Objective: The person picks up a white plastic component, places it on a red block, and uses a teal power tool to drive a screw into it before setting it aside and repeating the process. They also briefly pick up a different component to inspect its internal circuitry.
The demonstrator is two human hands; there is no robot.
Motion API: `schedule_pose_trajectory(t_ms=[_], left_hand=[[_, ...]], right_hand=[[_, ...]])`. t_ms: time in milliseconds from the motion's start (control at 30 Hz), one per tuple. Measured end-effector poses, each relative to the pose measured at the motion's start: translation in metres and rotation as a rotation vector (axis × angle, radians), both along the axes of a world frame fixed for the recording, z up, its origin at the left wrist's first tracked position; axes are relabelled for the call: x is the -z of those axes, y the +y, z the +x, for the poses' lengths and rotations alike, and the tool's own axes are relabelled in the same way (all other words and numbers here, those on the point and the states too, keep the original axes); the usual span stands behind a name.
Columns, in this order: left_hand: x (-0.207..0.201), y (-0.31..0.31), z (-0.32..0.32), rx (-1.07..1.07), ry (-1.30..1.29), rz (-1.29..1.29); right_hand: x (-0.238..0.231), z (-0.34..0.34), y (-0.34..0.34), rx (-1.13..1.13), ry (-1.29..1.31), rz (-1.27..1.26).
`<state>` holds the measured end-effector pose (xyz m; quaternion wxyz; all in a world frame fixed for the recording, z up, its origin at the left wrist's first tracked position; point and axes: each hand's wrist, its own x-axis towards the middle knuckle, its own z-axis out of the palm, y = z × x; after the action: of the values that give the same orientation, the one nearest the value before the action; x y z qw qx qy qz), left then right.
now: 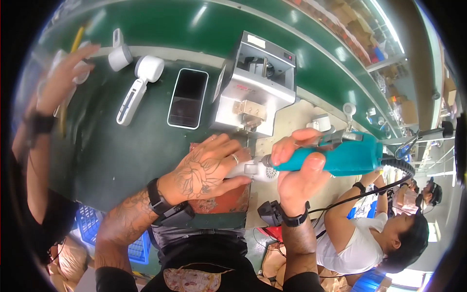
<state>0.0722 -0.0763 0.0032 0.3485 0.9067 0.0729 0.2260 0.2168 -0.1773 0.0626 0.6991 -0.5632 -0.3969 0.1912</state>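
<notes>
My left hand (pixel 211 168) holds down a small white handheld fan (pixel 250 170) whose round slotted grille faces me. Under the hand lies a reddish-brown mat (pixel 224 202). In my right hand (pixel 302 168) is a teal electric screwdriver (pixel 352 155), held level with its tip pointing left. That tip meets the fan beside its grille; whether it sits on a screw is too small to tell. My fingers hide part of the fan's body. Just beyond both hands stands a silver screw feeder (pixel 260 82).
Farther left lie a white phone (pixel 188 99) and two more white handheld fans (pixel 141 87) (pixel 120 57). Another person's hand (pixel 68 73) reaches in at the far left. A black cable (pixel 360 193) trails from the screwdriver. A co-worker in white (pixel 357 243) sits at the right.
</notes>
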Motion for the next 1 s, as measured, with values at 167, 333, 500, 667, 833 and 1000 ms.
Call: schedule_pose_trajectory(t_ms=[167, 333, 500, 667, 833, 1000], left_hand=[[-0.002, -0.002, 0.000, -0.016, 0.000, 0.007], [0.002, -0.002, 0.002, -0.014, 0.001, 0.021], [-0.006, -0.004, 0.000, -0.022, 0.059, 0.099], [-0.004, 0.001, 0.004, 0.014, 0.024, 0.086], [-0.009, 0.003, -0.005, 0.011, 0.025, 0.096], [-0.011, -0.004, -0.005, 0.018, 0.045, 0.041]], right_hand=[[0.007, -0.002, 0.000, -0.013, 0.022, 0.030], [0.019, -0.001, 0.000, -0.035, 0.024, 0.051], [0.021, -0.005, 0.000, -0.084, 0.057, 0.053], [0.023, -0.001, 0.004, -0.086, 0.064, 0.062], [0.003, 0.002, 0.019, -0.080, 0.017, 0.040], [-0.010, 0.007, 0.055, -0.045, -0.145, 0.145]])
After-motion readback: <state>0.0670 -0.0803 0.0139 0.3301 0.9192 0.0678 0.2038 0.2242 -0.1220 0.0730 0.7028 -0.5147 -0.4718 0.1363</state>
